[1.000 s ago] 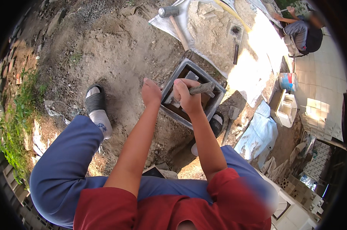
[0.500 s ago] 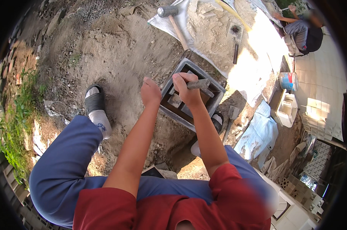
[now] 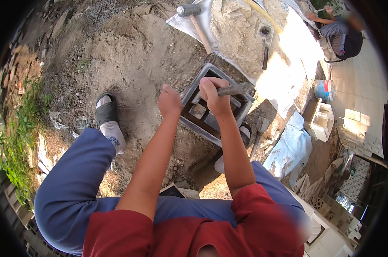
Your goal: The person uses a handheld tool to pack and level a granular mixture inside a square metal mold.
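My right hand (image 3: 215, 95) is closed around a short, dusty grey tool (image 3: 234, 89) with a wider, hammer-like end pointing right. It is over a grey rectangular mould-like box (image 3: 201, 131) with inner dividers and brown hollows. The box sits tilted to my view on the dirt between my feet, partly hidden by that hand and forearm. My left hand (image 3: 170, 102) is a fist just left of the box's rim. Its fingers curl away from view, so whatever is inside it, if anything, is hidden.
A mallet (image 3: 188, 10) with a wooden handle lies beyond the box, by a white sheet heaped with pale sandy material (image 3: 230, 30). To the right are another hammer-like tool (image 3: 262, 125), a blue sheet (image 3: 290, 145), a white tub (image 3: 321, 121) and a bucket (image 3: 324, 90). Another person (image 3: 340, 36) sits far right.
My right hand has shifted slightly right and up with the tool, whose wide end has swung up. My left hand stays nearly where it was, as a fist.
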A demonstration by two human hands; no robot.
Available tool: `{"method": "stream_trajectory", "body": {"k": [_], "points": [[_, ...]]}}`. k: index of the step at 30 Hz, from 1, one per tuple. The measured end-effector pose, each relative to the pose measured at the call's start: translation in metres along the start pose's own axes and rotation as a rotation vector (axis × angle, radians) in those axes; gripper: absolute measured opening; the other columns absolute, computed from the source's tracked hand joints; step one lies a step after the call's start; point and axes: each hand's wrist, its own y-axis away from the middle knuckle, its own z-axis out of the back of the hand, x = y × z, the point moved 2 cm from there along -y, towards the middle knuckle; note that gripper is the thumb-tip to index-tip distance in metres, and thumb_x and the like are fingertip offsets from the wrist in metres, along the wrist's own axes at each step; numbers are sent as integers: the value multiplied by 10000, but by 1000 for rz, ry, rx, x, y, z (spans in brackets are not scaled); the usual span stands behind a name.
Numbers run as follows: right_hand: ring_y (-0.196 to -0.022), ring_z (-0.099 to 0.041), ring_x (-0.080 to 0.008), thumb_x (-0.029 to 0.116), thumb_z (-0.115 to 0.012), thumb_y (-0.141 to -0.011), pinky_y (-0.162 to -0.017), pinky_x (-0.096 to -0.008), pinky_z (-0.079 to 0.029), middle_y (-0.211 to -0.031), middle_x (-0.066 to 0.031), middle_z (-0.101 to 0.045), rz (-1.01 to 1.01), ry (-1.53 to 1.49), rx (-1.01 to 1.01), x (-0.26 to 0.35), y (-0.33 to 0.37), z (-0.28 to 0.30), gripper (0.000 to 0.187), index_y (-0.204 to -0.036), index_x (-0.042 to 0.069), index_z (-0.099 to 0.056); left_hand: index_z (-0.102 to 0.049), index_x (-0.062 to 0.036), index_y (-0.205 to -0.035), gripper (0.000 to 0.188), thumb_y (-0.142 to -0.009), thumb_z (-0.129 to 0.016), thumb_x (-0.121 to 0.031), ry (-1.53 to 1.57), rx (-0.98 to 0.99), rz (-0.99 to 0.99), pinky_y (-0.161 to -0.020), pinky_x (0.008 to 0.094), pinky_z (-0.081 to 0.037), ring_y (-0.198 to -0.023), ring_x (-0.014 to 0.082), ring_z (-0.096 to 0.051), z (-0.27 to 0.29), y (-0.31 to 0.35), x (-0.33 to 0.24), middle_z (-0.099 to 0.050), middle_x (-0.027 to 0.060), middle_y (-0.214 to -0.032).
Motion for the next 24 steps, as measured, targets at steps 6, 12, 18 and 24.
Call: {"method": "stream_trajectory", "body": {"k": [6,12,18,24], "points": [[-538,-335,-62,189,-561,-958,-495,-307,-262,-548,25,-393,-5,-49,-2,42,-6,-7,401,-607,25,-457,-703,35,-1008,665,-1026,-224,-426,-40,15,2,-915,566,-466,-1018,502,-617,13,-2,-5,-676,293,-1054],[-485,-302,-70,169,-514,-973,-470,-287,-232,-530,29,-367,42,23,-6,3,-21,4,447,-564,63,-368,-704,31,-1011,664,-1032,-224,-428,-52,34,11,-916,564,-467,-1010,504,-618,10,4,-13,-679,290,-1041],[-468,-299,-78,178,-505,-987,-462,-291,-228,-524,20,-365,121,-37,-40,0,-22,5,437,-579,68,-394,-705,28,-996,671,-1035,-218,-430,-97,17,-8,-917,563,-467,-1002,501,-620,9,13,-18,-682,286,-1035],[-463,-296,-83,162,-497,-988,-462,-292,-226,-523,21,-368,78,-154,-64,14,-28,13,439,-573,82,-376,-706,31,-980,672,-1036,-219,-429,-104,-34,-18,-900,557,-475,-984,490,-630,19,10,-24,-688,276,-1026]]}}
